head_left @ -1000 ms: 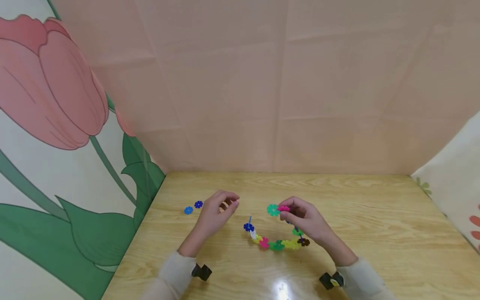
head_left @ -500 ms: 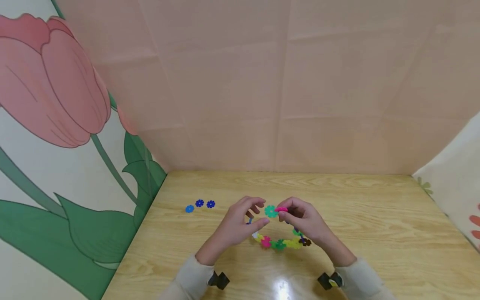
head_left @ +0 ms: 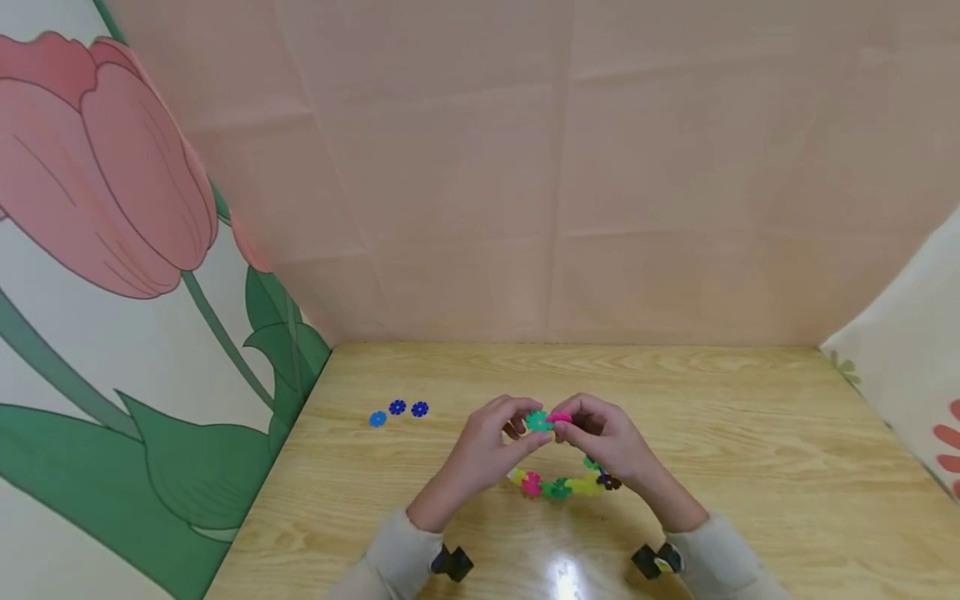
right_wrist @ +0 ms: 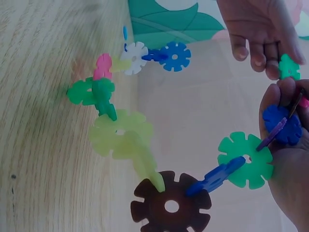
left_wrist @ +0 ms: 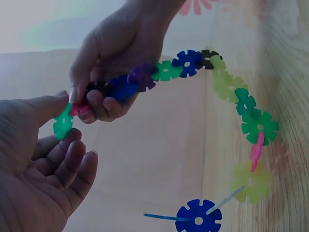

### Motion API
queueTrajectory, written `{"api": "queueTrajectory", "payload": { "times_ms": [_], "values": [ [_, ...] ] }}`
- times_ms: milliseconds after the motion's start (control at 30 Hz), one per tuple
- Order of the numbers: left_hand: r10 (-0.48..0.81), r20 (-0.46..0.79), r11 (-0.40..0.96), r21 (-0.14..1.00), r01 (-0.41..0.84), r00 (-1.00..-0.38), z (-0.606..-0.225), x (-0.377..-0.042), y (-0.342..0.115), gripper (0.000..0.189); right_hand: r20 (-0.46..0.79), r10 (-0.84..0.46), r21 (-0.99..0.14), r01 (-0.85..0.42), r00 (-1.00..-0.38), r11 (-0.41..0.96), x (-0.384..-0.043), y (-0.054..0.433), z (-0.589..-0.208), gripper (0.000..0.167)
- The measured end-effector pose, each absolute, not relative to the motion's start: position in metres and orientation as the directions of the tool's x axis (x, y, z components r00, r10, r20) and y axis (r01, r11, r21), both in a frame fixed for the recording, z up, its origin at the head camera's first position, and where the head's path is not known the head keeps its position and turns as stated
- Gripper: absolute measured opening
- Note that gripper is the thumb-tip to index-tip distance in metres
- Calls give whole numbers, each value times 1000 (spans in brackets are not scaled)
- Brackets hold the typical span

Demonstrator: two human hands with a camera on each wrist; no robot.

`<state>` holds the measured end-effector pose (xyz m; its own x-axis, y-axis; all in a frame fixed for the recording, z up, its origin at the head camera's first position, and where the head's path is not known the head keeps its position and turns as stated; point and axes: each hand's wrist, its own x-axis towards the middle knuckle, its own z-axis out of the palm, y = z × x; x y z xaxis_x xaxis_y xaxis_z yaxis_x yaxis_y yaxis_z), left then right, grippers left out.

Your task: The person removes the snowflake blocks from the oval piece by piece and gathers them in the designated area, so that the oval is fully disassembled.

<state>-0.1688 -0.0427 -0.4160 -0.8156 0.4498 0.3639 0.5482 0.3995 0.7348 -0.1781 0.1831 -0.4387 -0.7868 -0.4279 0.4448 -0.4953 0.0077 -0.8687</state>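
Observation:
My left hand (head_left: 487, 442) pinches a green notched flower disc (head_left: 537, 421) between thumb and fingertips. This disc joins a pink disc (head_left: 559, 417), which my right hand (head_left: 615, 437) grips between thumb and index finger. From the right hand hangs a curved chain of interlocked plastic discs. In the right wrist view it runs through a purple disc (right_wrist: 273, 133), a brown disc (right_wrist: 171, 207) and pale yellow discs (right_wrist: 120, 133). Its far end, with a dark blue disc (left_wrist: 198, 218) and a light blue one (left_wrist: 164, 217) seen edge-on, hangs unheld in the left wrist view.
On the wooden table (head_left: 750, 467), left of the hands, lie a light blue disc (head_left: 378, 419) and two dark blue discs (head_left: 408, 408). A pink cloth (head_left: 555, 208) rises behind the table, and a tulip-print cloth (head_left: 135, 183) stands at the left.
My left hand has moved right, away from the loose blue discs, and now pinches the green disc at the chain's end. My right hand keeps its grip almost in place.

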Motion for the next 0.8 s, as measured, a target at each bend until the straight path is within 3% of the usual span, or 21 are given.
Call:
{"api": "queueTrajectory", "payload": {
  "times_ms": [400, 800],
  "values": [
    [495, 326, 420, 722, 550, -805, -411, -172, -40, 34, 436, -394, -865, -498, -809, 65, -180, 183, -442, 9],
    [446, 246, 456, 765, 455, -861, -415, -184, -66, 32, 418, -367, -859, -493, -831, 137, -180, 189, -437, 10]
  ]
}}
